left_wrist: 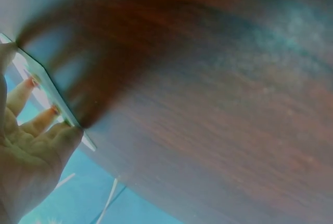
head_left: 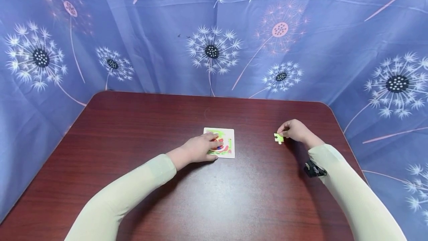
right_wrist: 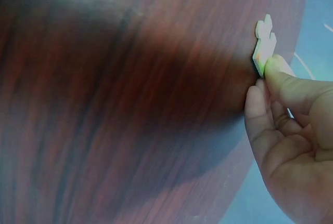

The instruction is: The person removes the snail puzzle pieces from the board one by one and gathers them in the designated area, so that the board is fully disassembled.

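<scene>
A square puzzle board (head_left: 229, 134) with a white border and a coloured picture lies near the middle of the table. Across its left part rests my left hand (head_left: 198, 148), fingers spread over the picture and hiding some of it. In the left wrist view, the fingertips touch the board (left_wrist: 58, 95). To the right, my right hand (head_left: 297, 131) pinches a yellow-green jigsaw piece (head_left: 279, 138) between thumb and fingers. The right wrist view shows the jigsaw piece (right_wrist: 264, 50) tilted, its edge towards the camera; whether it touches the table cannot be told.
The dark red wooden table (head_left: 150, 122) has rounded far corners. Behind and beside it hangs a blue curtain (head_left: 160, 47) with a dandelion print. A black device (head_left: 314, 169) is strapped at my right wrist.
</scene>
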A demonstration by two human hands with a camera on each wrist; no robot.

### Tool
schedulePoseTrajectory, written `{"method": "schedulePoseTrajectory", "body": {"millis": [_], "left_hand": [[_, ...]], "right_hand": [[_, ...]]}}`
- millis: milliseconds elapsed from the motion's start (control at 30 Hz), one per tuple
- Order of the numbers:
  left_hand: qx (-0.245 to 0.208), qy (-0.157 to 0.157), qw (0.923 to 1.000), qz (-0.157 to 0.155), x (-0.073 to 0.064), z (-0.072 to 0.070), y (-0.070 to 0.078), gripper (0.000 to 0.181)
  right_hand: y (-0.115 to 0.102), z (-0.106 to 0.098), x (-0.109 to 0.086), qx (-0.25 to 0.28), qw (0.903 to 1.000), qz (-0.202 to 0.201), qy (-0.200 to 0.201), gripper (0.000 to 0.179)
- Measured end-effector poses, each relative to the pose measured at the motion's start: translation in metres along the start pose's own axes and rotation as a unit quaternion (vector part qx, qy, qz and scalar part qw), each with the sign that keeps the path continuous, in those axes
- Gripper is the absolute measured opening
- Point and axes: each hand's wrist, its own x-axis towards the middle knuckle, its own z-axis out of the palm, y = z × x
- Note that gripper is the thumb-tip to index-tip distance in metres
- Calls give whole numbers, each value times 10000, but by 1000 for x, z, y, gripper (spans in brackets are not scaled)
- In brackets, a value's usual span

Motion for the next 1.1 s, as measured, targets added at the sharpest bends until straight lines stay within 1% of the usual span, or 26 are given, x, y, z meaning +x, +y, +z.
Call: {"method": "schedulePoseTrajectory", "body": {"millis": [167,433,567,667,733,800,867,933,1100], "left_hand": [[43,73,10000,44,-2,1,0,56],[152,116,9997,173,-2,1,-2,58],[210,144,9994,214,-2,2,-3,59],[207,155,9994,239,-1,3,-3,59],[182,148,9994,241,-1,4,-3,59],[135,146,9995,236,0,5,-2,58],[98,128,9996,216,0,5,-2,58],[95,105,9997,195,1,5,-2,59],[144,173,9996,197,0,4,-4,59]], "right_hand": [[0,3,-2,-111,9999,-8,62,13],[-2,3,-5,-102,9998,-89,138,14],[-1,1,-5,40,9999,-122,11,15],[-1,-3,-4,165,9996,-94,-213,17],[-3,-5,-3,245,9990,-91,-351,19],[-7,-6,-1,261,9989,-79,-385,20],[-13,-6,0,261,9992,-100,-277,22],[-21,-3,3,270,9996,-96,-85,24],[-45,13,11,423,9985,-157,296,26]]}}
